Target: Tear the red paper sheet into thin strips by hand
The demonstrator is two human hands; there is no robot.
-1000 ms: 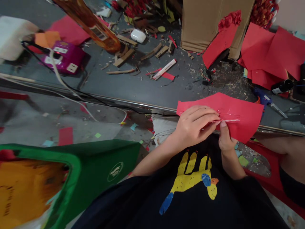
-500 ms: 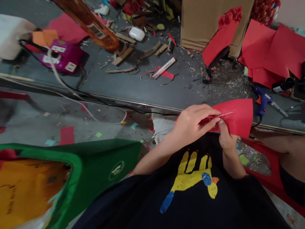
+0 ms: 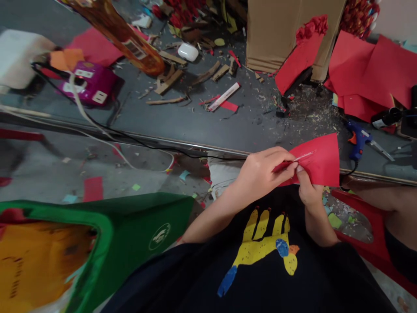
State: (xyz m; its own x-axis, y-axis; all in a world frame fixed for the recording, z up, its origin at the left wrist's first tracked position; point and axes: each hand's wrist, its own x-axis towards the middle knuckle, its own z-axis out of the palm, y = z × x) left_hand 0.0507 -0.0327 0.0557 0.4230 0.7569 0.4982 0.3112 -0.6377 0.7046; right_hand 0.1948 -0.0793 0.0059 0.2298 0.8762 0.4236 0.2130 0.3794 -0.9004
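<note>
I hold a red paper sheet [image 3: 321, 163] in front of my chest, at the near edge of the dark table [image 3: 182, 117]. My left hand [image 3: 263, 171] is closed over the sheet's left part, fingers pinching its folded edge. My right hand [image 3: 308, 189] comes up from below and pinches the same fold with thumb and fingers. A thin pale line runs along the crease between the two hands. The sheet looks folded or gathered, narrower toward my hands.
On the table lie a blue glue gun [image 3: 358, 137], loose red sheets [image 3: 371, 76], a cardboard box [image 3: 286, 30], a white-and-red marker [image 3: 224, 95], wood scraps, a purple device [image 3: 89, 82] with cables. A green bag [image 3: 130, 234] stands at my left.
The red sheet was spread wide a second ago; now it is folded or gathered into a narrower shape. Both hands have stayed pinched on its crease.
</note>
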